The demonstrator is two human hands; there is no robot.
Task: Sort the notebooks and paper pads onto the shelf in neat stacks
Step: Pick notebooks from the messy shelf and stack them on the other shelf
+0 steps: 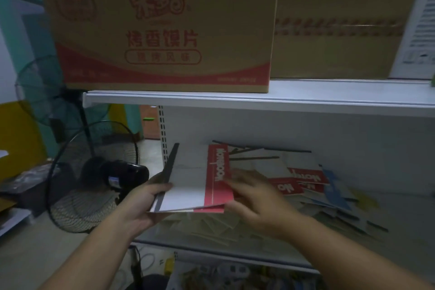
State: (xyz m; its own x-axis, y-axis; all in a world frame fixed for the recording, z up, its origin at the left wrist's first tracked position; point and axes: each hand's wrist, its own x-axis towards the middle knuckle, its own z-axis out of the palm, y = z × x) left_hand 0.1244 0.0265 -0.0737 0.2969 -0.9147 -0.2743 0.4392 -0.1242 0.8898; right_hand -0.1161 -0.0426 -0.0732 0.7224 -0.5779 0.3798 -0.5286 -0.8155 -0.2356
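Left hand (141, 198), centre-left of frame: grips the left edge of a small stack of notebooks (188, 183), thumb curled over the top cover, fingers underneath. Stack is held flat, just above the front left part of the shelf (400, 207). Top cover white with a dark spine strip on the left and a red band on the right.

Right hand (256, 200), centre of frame: fingers lie fairly straight on the red band at the stack's right edge. Motion blur; cannot tell whether the thumb pinches from below.

Loose notebooks (303, 179), red-and-white and blue-and-white, lie scattered and overlapping on the shelf right of the hands. Pale paper pads (211, 226) lie fanned beneath the held stack.

Upper shelf board (306, 96) carries a cardboard box (162, 30) with red print and a second box (336, 23) just beside it. Fan (94, 176) stands at lower left, off the shelf
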